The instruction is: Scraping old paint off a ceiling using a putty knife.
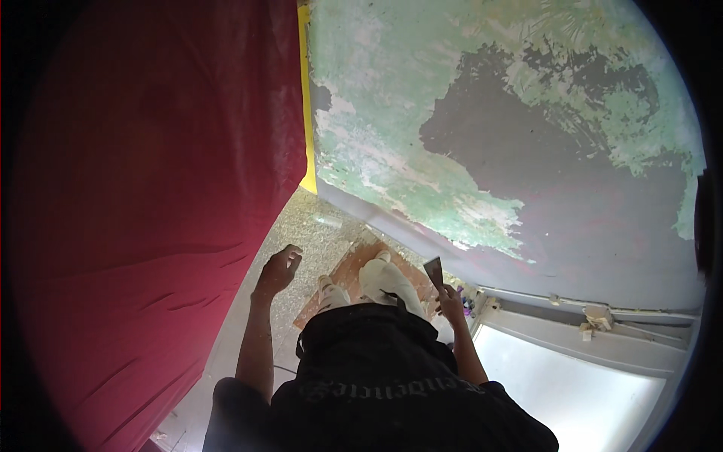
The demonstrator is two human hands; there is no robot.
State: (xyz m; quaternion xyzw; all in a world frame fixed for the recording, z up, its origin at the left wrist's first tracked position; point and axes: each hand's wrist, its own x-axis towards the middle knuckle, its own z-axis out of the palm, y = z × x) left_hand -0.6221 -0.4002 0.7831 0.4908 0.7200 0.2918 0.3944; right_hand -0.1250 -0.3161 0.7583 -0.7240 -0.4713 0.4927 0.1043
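Right hand (450, 303): closed round scraper (434, 271), blade projecting forward | Left hand (279, 271): half-curled, nothing visibly held | Step (judged): wall (512, 143) scraping, blade apparently off wall ahead of hands | Next move calls for: blade edge against green coating (376, 83)

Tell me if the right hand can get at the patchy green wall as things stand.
Probably yes: the right hand holds a flat-bladed tool, and nothing shows between it and the patchy green wall, though this single view leaves the distance uncertain.
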